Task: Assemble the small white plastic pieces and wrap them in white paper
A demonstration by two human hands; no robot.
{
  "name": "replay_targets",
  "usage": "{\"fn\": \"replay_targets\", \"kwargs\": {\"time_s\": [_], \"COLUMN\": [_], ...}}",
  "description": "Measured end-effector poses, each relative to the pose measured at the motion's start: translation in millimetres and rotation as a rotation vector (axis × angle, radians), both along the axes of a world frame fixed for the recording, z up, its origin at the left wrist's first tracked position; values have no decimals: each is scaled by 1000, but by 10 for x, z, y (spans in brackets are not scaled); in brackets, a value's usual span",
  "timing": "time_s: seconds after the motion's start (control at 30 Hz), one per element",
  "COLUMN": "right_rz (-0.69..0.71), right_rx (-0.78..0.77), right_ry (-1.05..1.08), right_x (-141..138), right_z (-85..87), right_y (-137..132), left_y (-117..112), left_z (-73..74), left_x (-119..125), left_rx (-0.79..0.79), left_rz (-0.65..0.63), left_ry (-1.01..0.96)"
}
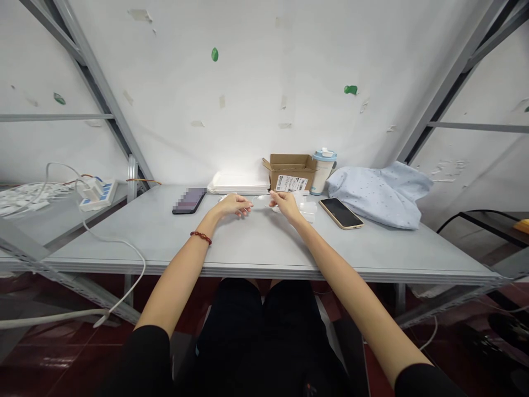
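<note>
My right hand [286, 205] is closed in a pinch over the middle of the table. A small clear, whitish plastic piece [261, 198] shows at its fingertips; its exact kind is too faint to tell. Facing it from the left, my left hand [235, 205] has its fingers stretched and slightly apart, with a gap between it and the piece. Something small and white [222, 197] shows just behind the left hand, mostly hidden. Beside and partly behind my right hand lie clear plastic pieces [308, 208]. A red bead bracelet [201, 237] circles my left wrist.
At the back stand an open cardboard box [291, 165], a lidded cup [323, 173] and a white stack [238, 183]. One phone [189, 200] lies left, another [341, 213] right, near a pale blue cloth [380, 193]. A white cable [138, 259] hangs over the left edge beside a power strip [99, 195].
</note>
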State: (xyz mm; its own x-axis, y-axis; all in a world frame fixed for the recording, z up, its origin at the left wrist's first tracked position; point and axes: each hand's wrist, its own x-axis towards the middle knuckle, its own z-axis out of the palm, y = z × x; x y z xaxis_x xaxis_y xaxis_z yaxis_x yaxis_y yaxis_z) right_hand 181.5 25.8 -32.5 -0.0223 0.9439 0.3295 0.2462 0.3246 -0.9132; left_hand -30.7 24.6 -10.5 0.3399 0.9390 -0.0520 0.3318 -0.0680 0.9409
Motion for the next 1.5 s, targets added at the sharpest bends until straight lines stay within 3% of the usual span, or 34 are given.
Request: {"fn": "replay_targets", "kwargs": {"time_s": [0.3,1.07,1.5], "right_rz": [16,61,49], "right_rx": [-40,-78,-18], "right_ry": [30,42,-43], "right_x": [-3,2,-10], "right_z": [-24,-15,-23], "right_y": [24,4,-3], "left_y": [13,28,13], "left_z": [16,4,4], "left_x": [-5,3,29], "left_rx": [-3,-31,-26], "left_rz": [70,42,50], "left_ry": [-101,-134,-152]}}
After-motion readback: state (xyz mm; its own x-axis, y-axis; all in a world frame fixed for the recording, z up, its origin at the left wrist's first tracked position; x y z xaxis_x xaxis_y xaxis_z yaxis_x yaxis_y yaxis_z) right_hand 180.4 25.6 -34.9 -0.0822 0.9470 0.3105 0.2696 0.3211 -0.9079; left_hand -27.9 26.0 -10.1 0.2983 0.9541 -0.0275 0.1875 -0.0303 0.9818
